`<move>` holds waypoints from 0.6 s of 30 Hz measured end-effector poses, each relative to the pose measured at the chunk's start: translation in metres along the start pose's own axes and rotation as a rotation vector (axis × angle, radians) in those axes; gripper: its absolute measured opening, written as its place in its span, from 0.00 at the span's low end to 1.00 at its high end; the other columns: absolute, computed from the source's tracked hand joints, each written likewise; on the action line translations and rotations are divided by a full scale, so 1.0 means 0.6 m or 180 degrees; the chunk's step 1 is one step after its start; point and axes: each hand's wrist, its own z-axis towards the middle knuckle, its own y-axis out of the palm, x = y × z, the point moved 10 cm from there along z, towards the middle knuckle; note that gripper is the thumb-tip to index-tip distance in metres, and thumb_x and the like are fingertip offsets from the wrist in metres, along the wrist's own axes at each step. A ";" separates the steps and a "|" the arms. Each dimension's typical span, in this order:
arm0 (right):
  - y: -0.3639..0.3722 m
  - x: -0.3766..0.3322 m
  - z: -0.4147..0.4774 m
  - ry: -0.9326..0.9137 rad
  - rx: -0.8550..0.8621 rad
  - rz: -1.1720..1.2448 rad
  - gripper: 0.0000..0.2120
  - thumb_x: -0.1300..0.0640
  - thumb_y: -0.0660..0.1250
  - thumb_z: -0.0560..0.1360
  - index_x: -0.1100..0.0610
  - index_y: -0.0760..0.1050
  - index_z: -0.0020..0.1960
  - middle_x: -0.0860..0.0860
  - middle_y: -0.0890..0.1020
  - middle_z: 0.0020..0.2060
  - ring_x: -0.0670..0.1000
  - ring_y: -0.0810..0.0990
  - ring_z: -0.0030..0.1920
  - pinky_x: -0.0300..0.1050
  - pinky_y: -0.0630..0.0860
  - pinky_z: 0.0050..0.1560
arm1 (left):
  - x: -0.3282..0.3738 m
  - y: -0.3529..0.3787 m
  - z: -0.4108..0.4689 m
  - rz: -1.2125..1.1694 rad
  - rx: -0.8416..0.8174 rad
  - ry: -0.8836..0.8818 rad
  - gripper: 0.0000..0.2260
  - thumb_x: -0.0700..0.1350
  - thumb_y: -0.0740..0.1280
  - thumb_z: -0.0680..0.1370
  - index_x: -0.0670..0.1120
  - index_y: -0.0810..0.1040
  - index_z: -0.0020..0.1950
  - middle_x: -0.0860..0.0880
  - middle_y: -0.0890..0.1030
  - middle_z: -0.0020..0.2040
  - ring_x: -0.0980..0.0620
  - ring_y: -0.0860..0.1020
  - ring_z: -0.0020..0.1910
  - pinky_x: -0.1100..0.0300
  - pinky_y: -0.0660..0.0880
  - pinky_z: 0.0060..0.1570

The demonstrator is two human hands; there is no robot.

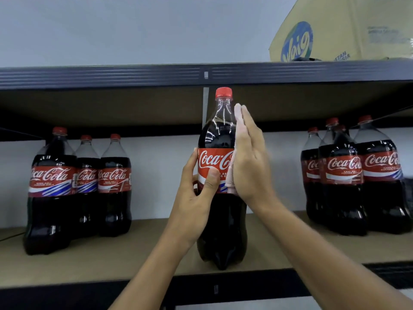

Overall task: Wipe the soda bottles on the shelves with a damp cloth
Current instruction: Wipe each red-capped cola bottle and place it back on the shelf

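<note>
The Coca-Cola bottle you are working on stands upright at the middle of the shelf board. It sits close to the front edge and well apart from the other stock. Whether its base bears on the board or hangs just above it, I cannot tell. That position gives you room to reach round it on both sides.

Your left grip is closed round the red label, thumb across the front and fingers curled behind. This stops the bottle turning or tipping under the push from the other side.

Your right grip is flat, fingers straight and together, curled round nothing. It presses a pale pink cloth against the bottle's right flank, from the shoulder down past the label. A flat palm spreads the cloth over a long strip of the curved wall, which suits a wiping stroke. I judge this bottle to be mid-wipe. You can likely reach the front and left faces by turning it in the left grip.

The three left bottles stand in a row on the same shelf board, and the right cluster of Coca-Cola bottles stands at the other end. Both groups are set back from the edge, where they do not crowd your arms. Above, the dark shelf beam carries a cardboard box.
</note>
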 end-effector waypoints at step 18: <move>-0.024 0.113 -0.156 0.0810 -0.0703 -0.0793 0.24 0.40 0.50 0.85 0.38 0.55 0.81 0.26 0.61 0.71 0.22 0.58 0.68 0.17 0.54 0.62 | -0.037 -0.005 0.009 -0.0237 0.0471 -0.0093 0.28 0.66 0.62 0.78 0.61 0.65 0.77 0.53 0.79 0.68 0.54 0.82 0.63 0.52 0.80 0.64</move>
